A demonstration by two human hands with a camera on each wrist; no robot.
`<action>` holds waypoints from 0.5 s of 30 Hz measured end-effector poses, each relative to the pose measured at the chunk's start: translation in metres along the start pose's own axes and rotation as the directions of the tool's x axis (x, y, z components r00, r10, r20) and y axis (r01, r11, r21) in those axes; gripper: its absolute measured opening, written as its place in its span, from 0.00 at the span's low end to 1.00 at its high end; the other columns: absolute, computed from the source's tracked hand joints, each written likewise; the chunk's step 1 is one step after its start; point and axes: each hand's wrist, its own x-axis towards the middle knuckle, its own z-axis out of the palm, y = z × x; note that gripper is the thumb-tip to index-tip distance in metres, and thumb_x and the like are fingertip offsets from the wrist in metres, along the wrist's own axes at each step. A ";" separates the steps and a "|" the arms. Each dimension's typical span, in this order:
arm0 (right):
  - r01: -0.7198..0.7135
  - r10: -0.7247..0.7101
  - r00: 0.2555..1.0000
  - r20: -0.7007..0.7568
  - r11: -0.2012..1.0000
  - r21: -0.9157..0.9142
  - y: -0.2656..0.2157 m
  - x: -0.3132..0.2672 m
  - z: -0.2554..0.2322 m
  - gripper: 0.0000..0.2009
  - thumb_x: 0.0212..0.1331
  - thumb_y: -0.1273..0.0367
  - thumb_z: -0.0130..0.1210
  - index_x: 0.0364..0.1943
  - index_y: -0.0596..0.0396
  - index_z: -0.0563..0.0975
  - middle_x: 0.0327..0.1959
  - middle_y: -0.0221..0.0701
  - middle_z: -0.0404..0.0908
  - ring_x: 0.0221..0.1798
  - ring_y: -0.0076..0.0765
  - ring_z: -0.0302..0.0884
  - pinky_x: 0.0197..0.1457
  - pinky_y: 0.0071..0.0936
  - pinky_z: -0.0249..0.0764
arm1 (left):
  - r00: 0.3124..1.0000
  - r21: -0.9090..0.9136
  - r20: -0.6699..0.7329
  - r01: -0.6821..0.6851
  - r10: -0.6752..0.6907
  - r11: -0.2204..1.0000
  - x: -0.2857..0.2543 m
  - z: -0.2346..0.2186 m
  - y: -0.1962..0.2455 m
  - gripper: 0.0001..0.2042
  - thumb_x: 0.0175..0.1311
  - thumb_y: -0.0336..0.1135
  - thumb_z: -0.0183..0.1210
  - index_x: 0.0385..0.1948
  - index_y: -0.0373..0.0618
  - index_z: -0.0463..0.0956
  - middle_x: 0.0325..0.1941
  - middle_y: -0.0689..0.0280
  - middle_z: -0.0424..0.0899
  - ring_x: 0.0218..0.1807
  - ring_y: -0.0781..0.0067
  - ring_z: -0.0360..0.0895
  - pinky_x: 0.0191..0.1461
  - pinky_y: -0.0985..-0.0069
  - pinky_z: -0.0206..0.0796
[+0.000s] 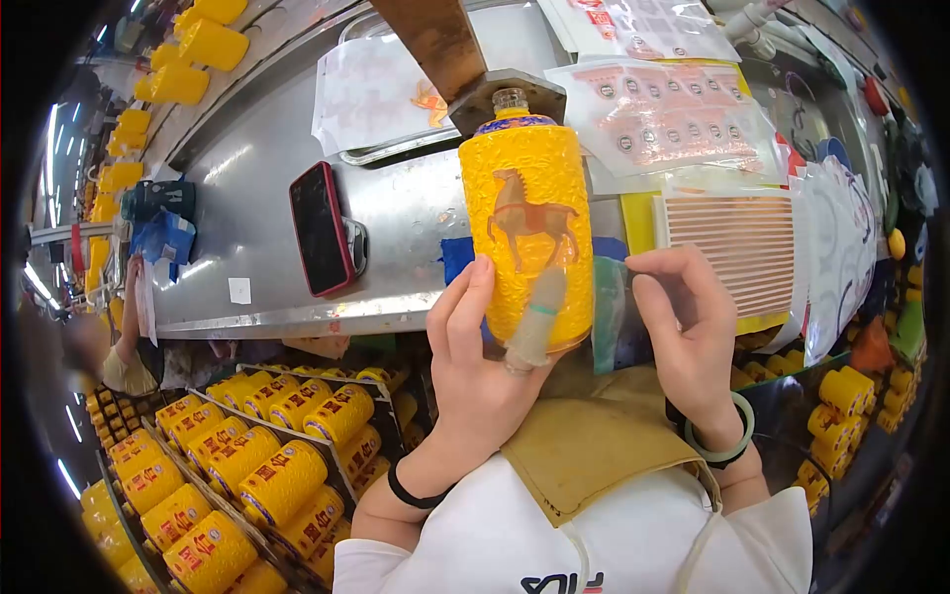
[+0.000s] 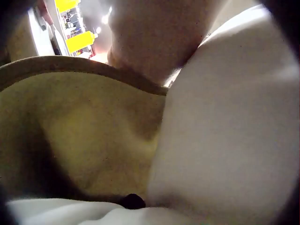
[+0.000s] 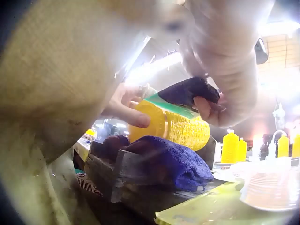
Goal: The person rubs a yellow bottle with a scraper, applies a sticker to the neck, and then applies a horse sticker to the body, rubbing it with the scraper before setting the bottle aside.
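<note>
A yellow embossed bottle with a brown horse decal lies with its neck at a metal holder in the head view. My left hand grips its base end, a pale finger cot with a green band lying over the bottle's face. My right hand is at the bottle's right side, pinching a flat scraper between thumb and fingers. The right wrist view shows the scraper's dark part and green edge against the bottle. My left wrist view holds mostly apron and sleeve.
A blue towel pads the stand under the bottle. Decal sheets and a striped stack lie right. A phone rests on the metal table. Crates of yellow bottles stand lower left; another person's arm shows far left.
</note>
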 end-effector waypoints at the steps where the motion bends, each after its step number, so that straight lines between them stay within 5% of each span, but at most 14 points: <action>1: 0.001 -0.001 1.000 0.004 1.000 0.001 -0.001 0.000 0.001 0.05 0.68 0.78 0.60 0.45 0.62 0.81 0.37 0.29 0.76 0.35 0.21 0.73 0.39 0.21 0.69 | 1.000 0.003 -0.001 0.003 -0.003 1.000 0.000 0.000 0.000 0.43 0.42 0.33 0.85 0.67 0.45 0.76 0.69 0.55 0.67 0.67 0.50 0.70 0.68 0.60 0.66; 7: 0.020 -0.020 1.000 0.003 1.000 -0.001 -0.004 0.002 -0.003 0.05 0.68 0.78 0.59 0.45 0.63 0.81 0.37 0.29 0.76 0.35 0.21 0.73 0.39 0.21 0.70 | 0.999 0.170 0.030 -0.046 0.041 0.984 -0.004 0.005 -0.002 0.38 0.42 0.37 0.85 0.63 0.61 0.82 0.70 0.54 0.66 0.66 0.47 0.70 0.67 0.58 0.67; 10: 0.062 -0.062 0.998 -0.011 0.998 -0.023 -0.010 0.004 -0.002 0.05 0.67 0.79 0.60 0.44 0.63 0.82 0.36 0.29 0.76 0.34 0.22 0.74 0.38 0.22 0.70 | 0.998 0.061 -0.018 -0.058 0.059 0.996 -0.003 0.000 -0.009 0.31 0.50 0.41 0.80 0.61 0.58 0.84 0.69 0.51 0.68 0.66 0.44 0.71 0.65 0.59 0.73; 12: 0.111 -0.109 0.994 0.031 0.990 -0.084 -0.015 0.004 -0.002 0.05 0.66 0.79 0.60 0.44 0.62 0.83 0.34 0.30 0.76 0.32 0.23 0.74 0.37 0.23 0.71 | 0.997 -0.272 0.053 0.074 -0.062 0.960 -0.005 -0.008 -0.017 0.36 0.46 0.47 0.82 0.62 0.52 0.83 0.71 0.51 0.67 0.67 0.44 0.71 0.68 0.60 0.71; 15: 0.175 -0.171 0.984 0.055 0.981 -0.087 -0.020 0.006 0.003 0.06 0.65 0.79 0.61 0.43 0.61 0.83 0.32 0.31 0.76 0.31 0.26 0.75 0.36 0.24 0.71 | 0.985 -0.433 0.021 0.162 -0.169 0.887 -0.002 -0.011 -0.024 0.33 0.53 0.38 0.78 0.63 0.40 0.79 0.73 0.51 0.66 0.71 0.50 0.69 0.72 0.59 0.68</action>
